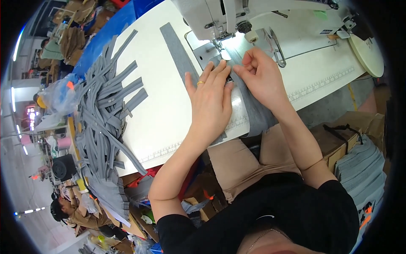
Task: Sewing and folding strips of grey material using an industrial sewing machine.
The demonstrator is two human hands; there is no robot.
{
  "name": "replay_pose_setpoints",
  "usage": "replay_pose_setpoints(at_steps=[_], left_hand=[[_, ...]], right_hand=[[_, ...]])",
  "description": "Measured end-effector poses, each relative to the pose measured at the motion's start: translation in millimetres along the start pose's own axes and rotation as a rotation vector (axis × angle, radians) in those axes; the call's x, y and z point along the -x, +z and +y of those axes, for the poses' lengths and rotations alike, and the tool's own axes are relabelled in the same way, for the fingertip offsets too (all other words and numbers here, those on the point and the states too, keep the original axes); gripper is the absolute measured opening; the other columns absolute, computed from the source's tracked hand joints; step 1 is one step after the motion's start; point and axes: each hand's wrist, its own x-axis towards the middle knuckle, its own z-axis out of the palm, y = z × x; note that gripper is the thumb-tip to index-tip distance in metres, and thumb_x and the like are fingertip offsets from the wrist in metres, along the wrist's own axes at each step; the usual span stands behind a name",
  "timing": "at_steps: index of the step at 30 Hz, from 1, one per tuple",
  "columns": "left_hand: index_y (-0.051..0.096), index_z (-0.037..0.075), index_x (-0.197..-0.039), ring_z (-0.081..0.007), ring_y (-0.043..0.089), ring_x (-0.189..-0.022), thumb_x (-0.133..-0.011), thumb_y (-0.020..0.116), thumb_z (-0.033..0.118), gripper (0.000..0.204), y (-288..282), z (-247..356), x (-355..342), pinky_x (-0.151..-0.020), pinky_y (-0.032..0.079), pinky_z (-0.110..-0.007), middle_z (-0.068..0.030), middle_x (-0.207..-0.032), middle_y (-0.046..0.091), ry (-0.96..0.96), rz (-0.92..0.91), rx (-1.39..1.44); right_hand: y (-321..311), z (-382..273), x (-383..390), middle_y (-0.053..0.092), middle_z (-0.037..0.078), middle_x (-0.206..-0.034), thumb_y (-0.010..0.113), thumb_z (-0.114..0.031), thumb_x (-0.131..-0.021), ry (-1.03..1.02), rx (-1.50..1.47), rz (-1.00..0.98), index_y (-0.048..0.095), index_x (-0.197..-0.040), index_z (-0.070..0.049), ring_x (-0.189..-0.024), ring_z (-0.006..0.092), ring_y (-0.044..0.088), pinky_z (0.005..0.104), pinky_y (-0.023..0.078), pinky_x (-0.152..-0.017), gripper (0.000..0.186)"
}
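My left hand point(210, 95), a ring on one finger, lies flat with fingers stretched toward the presser foot point(218, 44) of a white sewing machine point(201, 15). A small dark thing shows between its thumb and index finger, too covered to name. My right hand point(263, 78) is closed in a pinch at the edge of a grey fabric strip point(249, 106), just right of the lit needle area. This strip runs from the needle plate toward me and droops over the table's front edge. Another grey strip point(177, 46) lies flat, partly under my left hand.
Many grey strips point(101, 101) are heaped along the table's left side, some hanging off. Metal thread snips point(278, 53) lie right of the needle. A ruler scale point(325, 82) runs along the front edge. Stacked grey fabric point(361, 169) sits at lower right. Another person point(80, 211) is at far left.
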Motion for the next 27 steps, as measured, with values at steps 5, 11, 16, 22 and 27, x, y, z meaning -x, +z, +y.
replay_pose_setpoints(at_steps=[5, 11, 16, 22, 27], left_hand=[[0.063, 0.005, -0.138, -0.0346, 0.048, -0.144, -0.101, 0.056, 0.009, 0.038, 3.7, -9.9, -4.1, -0.121, 0.011, -0.069, -0.0106, -0.149, 0.058, -0.012, -0.014, -0.045], [0.071, 0.011, -0.131, -0.0345, 0.051, -0.141, -0.099, 0.060, 0.012, 0.033, 8.4, -18.4, -10.4, -0.120, 0.015, -0.069, -0.0117, -0.143, 0.062, -0.070, 0.064, -0.005], [0.077, 0.009, -0.112, -0.0305, 0.061, -0.124, -0.096, 0.066, 0.015, 0.020, 5.5, -30.2, -32.1, -0.117, 0.026, -0.061, -0.0098, -0.123, 0.071, -0.101, 0.120, 0.132], [0.072, -0.004, -0.101, -0.0143, 0.067, -0.074, -0.088, 0.075, 0.006, 0.017, 21.8, -48.8, -64.8, -0.067, 0.053, -0.029, -0.0105, -0.089, 0.073, -0.150, 0.282, 0.308], [0.070, 0.003, -0.100, -0.0173, 0.069, -0.062, -0.075, 0.076, 0.008, 0.026, 12.2, -49.1, -76.6, -0.063, 0.053, -0.031, -0.0065, -0.074, 0.075, -0.404, 0.186, 0.473]], right_hand=[[3.0, -13.3, -9.6, 0.057, 0.002, -0.069, 0.077, -0.013, -0.089, 0.042, 0.099, -0.018, 0.054, -0.089, -0.002, -0.062, 0.0100, 0.052, 0.0278, 0.044, -0.060, 0.025], [-5.2, -16.8, -2.2, 0.063, 0.006, -0.068, 0.076, -0.016, -0.088, -0.150, 0.223, -0.034, 0.057, -0.086, -0.004, -0.062, 0.0199, 0.063, 0.0339, 0.046, -0.058, 0.022], [-9.5, -5.2, -2.9, 0.067, 0.007, -0.068, 0.076, -0.016, -0.087, -0.252, 0.170, -0.044, 0.060, -0.087, -0.005, -0.061, 0.0260, 0.067, 0.0375, 0.049, -0.058, 0.019], [-9.9, 2.1, -6.3, 0.065, 0.009, -0.068, 0.077, -0.013, -0.085, -0.011, 0.003, -0.128, 0.061, -0.089, -0.003, -0.062, 0.0220, 0.067, 0.0329, 0.051, -0.060, 0.019], [-12.9, -3.3, -7.6, 0.063, 0.009, -0.066, 0.078, -0.012, -0.084, -0.001, 0.017, -0.140, 0.057, -0.086, -0.003, -0.057, 0.0206, 0.062, 0.0338, 0.048, -0.057, 0.023]])
